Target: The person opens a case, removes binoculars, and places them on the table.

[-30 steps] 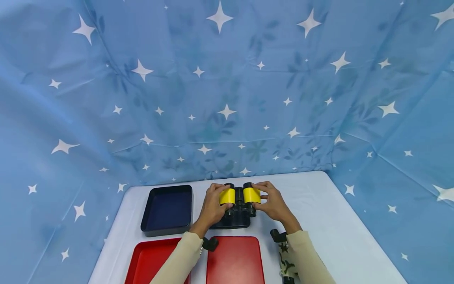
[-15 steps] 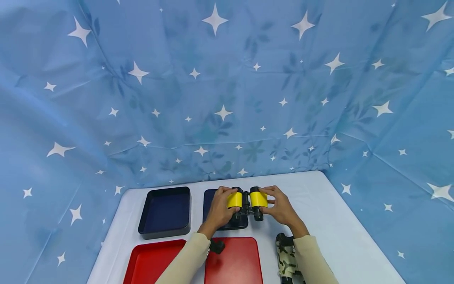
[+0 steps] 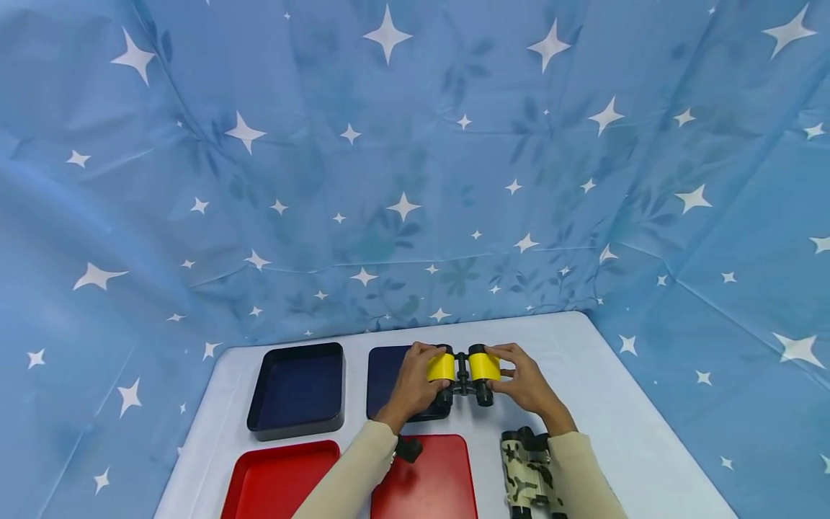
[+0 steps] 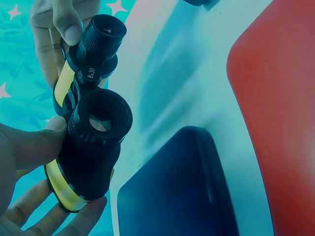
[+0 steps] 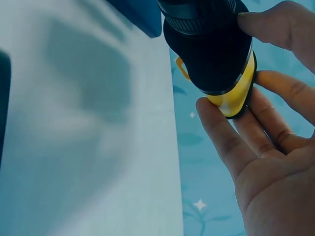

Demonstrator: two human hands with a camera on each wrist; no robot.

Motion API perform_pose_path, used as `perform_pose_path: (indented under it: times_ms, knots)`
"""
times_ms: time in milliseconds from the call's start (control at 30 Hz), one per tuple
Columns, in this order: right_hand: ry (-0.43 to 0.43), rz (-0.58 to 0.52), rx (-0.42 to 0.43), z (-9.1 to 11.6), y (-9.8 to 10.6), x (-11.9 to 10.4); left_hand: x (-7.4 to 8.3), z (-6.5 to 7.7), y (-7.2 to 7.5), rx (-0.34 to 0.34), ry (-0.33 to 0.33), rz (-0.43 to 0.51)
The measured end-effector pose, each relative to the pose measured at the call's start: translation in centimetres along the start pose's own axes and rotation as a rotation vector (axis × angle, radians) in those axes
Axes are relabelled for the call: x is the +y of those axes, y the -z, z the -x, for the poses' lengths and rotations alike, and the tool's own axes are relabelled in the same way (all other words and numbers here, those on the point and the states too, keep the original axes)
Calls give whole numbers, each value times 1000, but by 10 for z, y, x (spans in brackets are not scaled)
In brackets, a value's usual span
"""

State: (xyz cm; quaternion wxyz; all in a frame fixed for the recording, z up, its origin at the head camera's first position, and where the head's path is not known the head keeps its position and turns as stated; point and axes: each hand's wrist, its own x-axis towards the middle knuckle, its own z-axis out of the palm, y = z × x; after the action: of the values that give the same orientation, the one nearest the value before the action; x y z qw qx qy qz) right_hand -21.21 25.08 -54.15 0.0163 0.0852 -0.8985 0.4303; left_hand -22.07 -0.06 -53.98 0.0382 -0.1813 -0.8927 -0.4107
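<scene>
Both hands hold a pair of black and yellow binoculars point(image 3: 462, 375), one hand on each barrel. My left hand point(image 3: 416, 382) grips the left barrel, thumb near the eyepiece and fingers round the yellow band, as the left wrist view shows. On the other side my right hand point(image 3: 524, 380) pinches the right barrel between thumb and fingertips. The eyepieces point(image 4: 101, 118) point toward the near side, and "8x30" reads on the hinge cap. The binoculars are raised over the table, overlapping the right edge of a dark blue lid-like tray point(image 3: 389, 375) in the head view.
A second pair of binoculars, camouflage patterned point(image 3: 521, 472), lies beside the right sleeve. At left stand a deep dark blue tray point(image 3: 340, 404) and a red tray point(image 3: 241, 468); a flat red panel point(image 3: 431, 483) lies front centre. Starred blue cloth point(image 3: 415, 144) surrounds the white table point(image 3: 622, 432).
Both hands have carried the yellow binoculars to the right, from over the dark blue lid-like tray to its right edge. More of that tray and of the camouflage binoculars now shows.
</scene>
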Motion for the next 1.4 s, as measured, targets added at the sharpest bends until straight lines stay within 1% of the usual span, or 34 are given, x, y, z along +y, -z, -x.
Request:
perform_pose_path:
  times_ms: [267, 500, 733, 933, 1133, 1300, 1400]
  knots:
    - [-32, -48, -21, 2, 7, 9, 3, -5, -10, -10, -11, 24]
    - [-42, -50, -24, 2, 14, 18, 4, -13, -22, -23, -13, 34]
    - [-51, -62, -27, 2, 19, 27, 7, -19, -30, -33, 17, 43]
    - [-87, -44, -21, 2, 20, 31, 8, -22, -37, -40, 30, 29]
    - [-127, -44, -19, 0, 17, 35, 6, -22, -44, -27, 42, 20]
    - [-136, -37, -14, 0, 16, 35, 3, -25, -49, -25, 35, 34]
    - [-141, -23, -8, -1, 17, 36, 4, -27, -51, -33, 44, 39]
